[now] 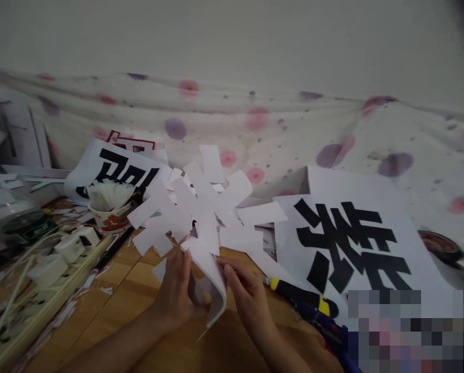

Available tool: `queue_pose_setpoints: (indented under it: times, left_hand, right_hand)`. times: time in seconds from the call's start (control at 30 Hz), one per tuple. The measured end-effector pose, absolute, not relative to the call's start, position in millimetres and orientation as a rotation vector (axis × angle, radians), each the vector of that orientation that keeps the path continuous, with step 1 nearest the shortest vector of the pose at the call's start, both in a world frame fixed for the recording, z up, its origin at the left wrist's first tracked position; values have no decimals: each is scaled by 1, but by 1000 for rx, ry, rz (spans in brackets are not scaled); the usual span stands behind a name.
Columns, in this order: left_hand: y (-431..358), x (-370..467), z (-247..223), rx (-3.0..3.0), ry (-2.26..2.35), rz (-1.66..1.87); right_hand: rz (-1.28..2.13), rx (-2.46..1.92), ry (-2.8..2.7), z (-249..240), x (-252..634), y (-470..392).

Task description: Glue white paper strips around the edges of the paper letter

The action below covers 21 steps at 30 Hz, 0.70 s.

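A large white paper cut-out of a character (pixel 204 199) stands tilted in front of me, its strokes spreading to both sides. My left hand (pixel 179 282) is closed on its lower left edge, where a strip bends toward me. My right hand (pixel 241 282) pinches the curved edge of that same lower part with thumb and fingertips. The lower part bows downward between the hands. Just right of my right hand lies a yellow and black utility knife (pixel 304 296). Whether the cut-out is one sheet or layered is unclear.
At right lies a sheet printed with a black character (pixel 344 233); another printed sheet (pixel 123 168) leans at back left. A paper cup of white sticks (pixel 111 207), a power strip with plugs (pixel 66 269) and paper scraps are at left. A blue-handled tool (pixel 317 321) sits near the knife.
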State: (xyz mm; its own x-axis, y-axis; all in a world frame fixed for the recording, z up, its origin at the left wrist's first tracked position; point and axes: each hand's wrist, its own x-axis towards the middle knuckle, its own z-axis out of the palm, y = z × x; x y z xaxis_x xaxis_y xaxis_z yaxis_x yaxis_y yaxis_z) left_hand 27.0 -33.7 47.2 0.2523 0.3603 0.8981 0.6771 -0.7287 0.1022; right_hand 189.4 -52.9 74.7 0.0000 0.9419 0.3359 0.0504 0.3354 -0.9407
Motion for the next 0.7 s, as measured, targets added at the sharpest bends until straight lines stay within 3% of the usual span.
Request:
queue_pose_setpoints:
  times: [0.37, 0.7]
  left_hand:
    - [-33, 27, 47, -2207, -858, -1430]
    - [-33, 27, 48, -2130, -819, -1391]
  right_hand:
    - [569, -981, -1769, 74, 194, -60]
    - [569, -1002, -1798, 77, 192, -62]
